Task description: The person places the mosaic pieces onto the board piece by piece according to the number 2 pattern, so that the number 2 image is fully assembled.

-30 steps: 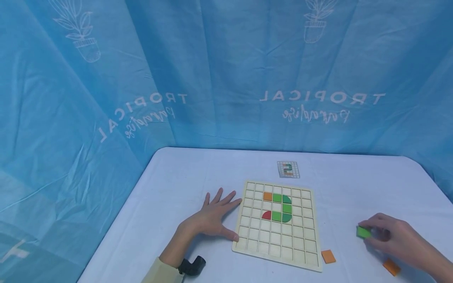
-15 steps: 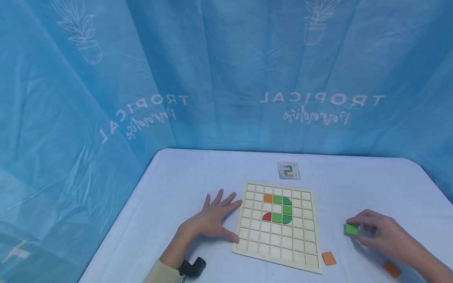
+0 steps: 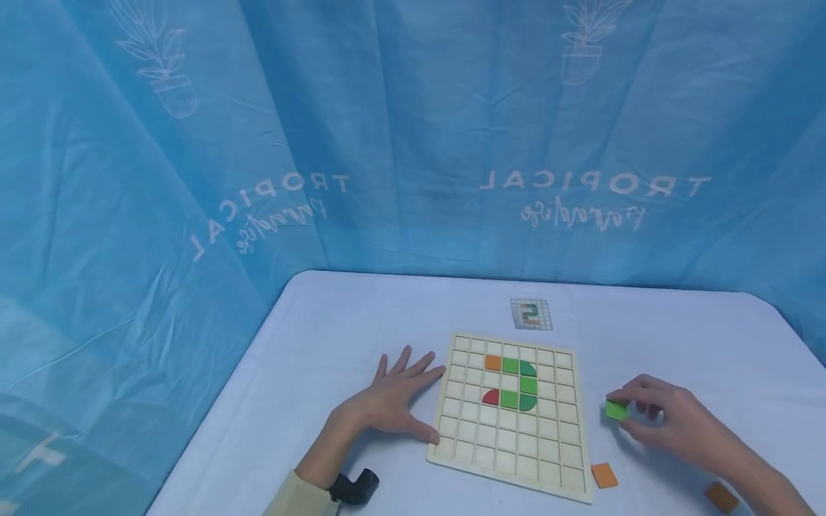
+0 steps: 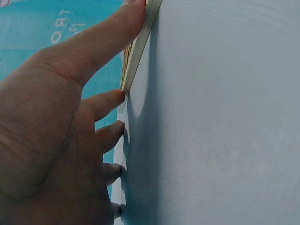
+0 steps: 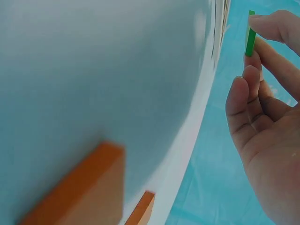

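Note:
My right hand (image 3: 667, 416) pinches a light green square tile (image 3: 616, 410) between thumb and fingers, held above the table to the right of the board; the right wrist view shows the tile (image 5: 251, 35) edge-on. A pale wooden grid board (image 3: 477, 437) lies flat on the table. In its cells sit an orange square (image 3: 493, 362), a red quarter-round (image 3: 491, 397) and several green pieces (image 3: 528, 385) forming a curve. With fingers spread and straight, my left hand (image 3: 390, 401) touches the board's left edge by thumb and index finger. In the left wrist view, the thumb rests against that edge (image 4: 140, 40).
Two orange tiles lie on the white cloth: one tile (image 3: 604, 475) by the board's lower right corner, another tile (image 3: 722, 497) under the right forearm. Behind the board is a small pattern card (image 3: 531, 314). A blue curtain (image 3: 413, 143) encloses the table.
My right hand has moved left toward the board, carrying the green tile. The left hand stays at the board's edge. The head view has shifted slightly.

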Demonstrator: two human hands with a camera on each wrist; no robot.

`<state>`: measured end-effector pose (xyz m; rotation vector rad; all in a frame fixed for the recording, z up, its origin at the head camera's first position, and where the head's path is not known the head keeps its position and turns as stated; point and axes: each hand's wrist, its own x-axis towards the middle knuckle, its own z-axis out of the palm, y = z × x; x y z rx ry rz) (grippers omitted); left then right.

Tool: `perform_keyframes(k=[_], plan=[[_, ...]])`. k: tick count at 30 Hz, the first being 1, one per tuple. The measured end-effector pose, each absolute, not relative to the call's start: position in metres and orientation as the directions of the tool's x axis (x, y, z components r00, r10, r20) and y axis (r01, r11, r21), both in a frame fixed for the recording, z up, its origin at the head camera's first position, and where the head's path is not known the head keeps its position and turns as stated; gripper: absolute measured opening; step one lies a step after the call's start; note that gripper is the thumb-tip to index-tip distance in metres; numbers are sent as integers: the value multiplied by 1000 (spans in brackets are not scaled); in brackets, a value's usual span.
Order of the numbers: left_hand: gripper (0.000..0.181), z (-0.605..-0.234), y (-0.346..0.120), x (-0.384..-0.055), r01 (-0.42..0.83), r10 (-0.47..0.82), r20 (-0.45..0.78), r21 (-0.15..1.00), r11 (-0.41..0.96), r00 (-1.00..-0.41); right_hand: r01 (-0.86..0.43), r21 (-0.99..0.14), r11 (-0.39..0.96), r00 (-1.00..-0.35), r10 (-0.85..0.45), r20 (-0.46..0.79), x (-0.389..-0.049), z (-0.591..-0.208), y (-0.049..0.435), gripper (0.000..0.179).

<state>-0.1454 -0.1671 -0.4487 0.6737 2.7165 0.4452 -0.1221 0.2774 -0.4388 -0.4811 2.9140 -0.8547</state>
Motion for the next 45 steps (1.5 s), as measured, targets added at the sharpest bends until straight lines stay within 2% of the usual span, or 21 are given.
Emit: perform_keyframes(k=[22,33,40,45], plan=[[110,-448,-168,-145,402,499,-218,371,837,-839,-341,-605,719,-910,-414,21,-134,-439,238,32],[109,-448,-168,-145,403,500,-208,377,834,-841,-397,-605,690,-876,-481,27,-141,-439,216,30],[110,-449,-167,-145,400,499,-218,375,836,-839,-382,-611,694,-873,-488,-8,-143,-438,205,29],[110,-450,-168,-145,401,495,-212,368,839,-842,-416,-605,679,-861,-508,21,-144,-439,200,29]])
